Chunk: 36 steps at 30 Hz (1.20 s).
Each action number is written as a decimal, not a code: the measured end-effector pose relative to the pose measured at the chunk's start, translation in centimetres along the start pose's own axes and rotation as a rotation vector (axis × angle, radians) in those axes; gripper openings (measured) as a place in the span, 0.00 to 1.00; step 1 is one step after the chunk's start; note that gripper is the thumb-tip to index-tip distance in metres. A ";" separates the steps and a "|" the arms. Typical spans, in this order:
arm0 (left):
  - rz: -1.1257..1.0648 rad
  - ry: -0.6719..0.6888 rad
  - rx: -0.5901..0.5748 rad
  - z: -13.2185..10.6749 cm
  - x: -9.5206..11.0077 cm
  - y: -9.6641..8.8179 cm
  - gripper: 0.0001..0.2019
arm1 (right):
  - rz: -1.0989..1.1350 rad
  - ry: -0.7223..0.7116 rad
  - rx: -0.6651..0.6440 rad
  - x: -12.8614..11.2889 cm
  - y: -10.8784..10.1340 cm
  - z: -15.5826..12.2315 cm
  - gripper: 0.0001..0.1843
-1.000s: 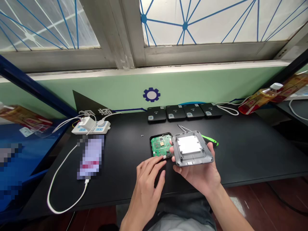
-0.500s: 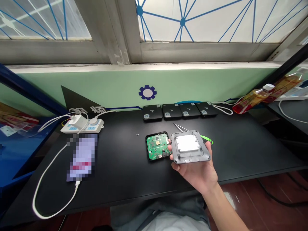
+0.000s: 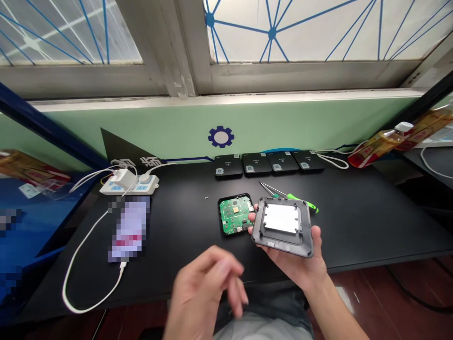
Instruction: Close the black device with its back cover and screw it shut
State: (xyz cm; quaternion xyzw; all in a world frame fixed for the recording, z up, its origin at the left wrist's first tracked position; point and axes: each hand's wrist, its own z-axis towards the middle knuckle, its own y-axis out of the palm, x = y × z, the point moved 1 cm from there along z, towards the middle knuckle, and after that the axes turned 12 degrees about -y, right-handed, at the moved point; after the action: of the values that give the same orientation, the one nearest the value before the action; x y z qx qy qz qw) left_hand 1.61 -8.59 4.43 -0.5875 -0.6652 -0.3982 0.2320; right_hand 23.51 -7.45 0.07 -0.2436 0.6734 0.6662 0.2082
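Observation:
My right hand (image 3: 300, 267) grips the dark plastic cover (image 3: 257, 231) of a small electronic box by its edges. Its inner side faces up and bears a pale metal plate (image 3: 281, 218). Just left of the cover lies the black lower shell with a green circuit board (image 3: 235, 215) in it, its right edge partly hidden by my fingers. My left hand (image 3: 210, 288) is over the front of the desk, slightly blurred, fingers loosely bent and apart, with nothing seen in it. Two screwdrivers, one with a bright green handle (image 3: 302, 202), lie behind the cover.
Several closed black boxes (image 3: 228, 166) stand in a row along the green panel. A tiny screw-like part (image 3: 206, 197) lies left of the board. At left are a white power strip (image 3: 148, 185) and a blurred-out phone (image 3: 130, 226) on a white cable. A drink bottle (image 3: 380, 144) leans at right.
My left hand has come into view from below. The cover in my right hand has dropped slightly nearer to me and turned, showing more of the green screwdriver.

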 end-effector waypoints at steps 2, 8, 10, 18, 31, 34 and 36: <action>0.066 -0.015 -0.030 1.2 -1.1 1.6 0.23 | -0.039 -0.026 -0.017 0.4 -0.4 -0.1 0.59; -0.054 -0.104 -0.278 1.6 -2.8 4.4 0.29 | -0.173 -0.093 -0.022 1.7 -1.0 -0.3 0.68; -0.146 -0.134 -0.269 1.6 -2.6 4.7 0.24 | -0.290 -0.147 -0.022 1.8 -0.9 -0.3 0.73; -0.130 -0.160 -0.285 3.1 -2.5 3.4 0.23 | -0.308 -0.070 -0.045 0.3 -2.0 -1.1 0.58; 0.676 0.098 -0.385 1.7 1.5 0.5 0.23 | 0.046 0.633 -0.417 -0.7 -1.7 -3.2 0.60; 0.721 0.138 -0.396 1.8 1.9 0.3 0.25 | 0.071 0.521 -0.401 0.2 -1.8 -3.8 0.59; 0.716 0.156 -0.391 2.0 1.7 0.2 0.25 | 0.049 0.427 -0.379 0.4 -1.7 -3.8 0.59</action>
State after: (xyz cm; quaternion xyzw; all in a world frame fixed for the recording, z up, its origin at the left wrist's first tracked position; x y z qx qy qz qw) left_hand 1.74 -5.91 4.65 -0.7828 -0.3110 -0.4546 0.2896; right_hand 24.39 -11.23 -1.38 -0.3968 0.5711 0.7186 -0.0037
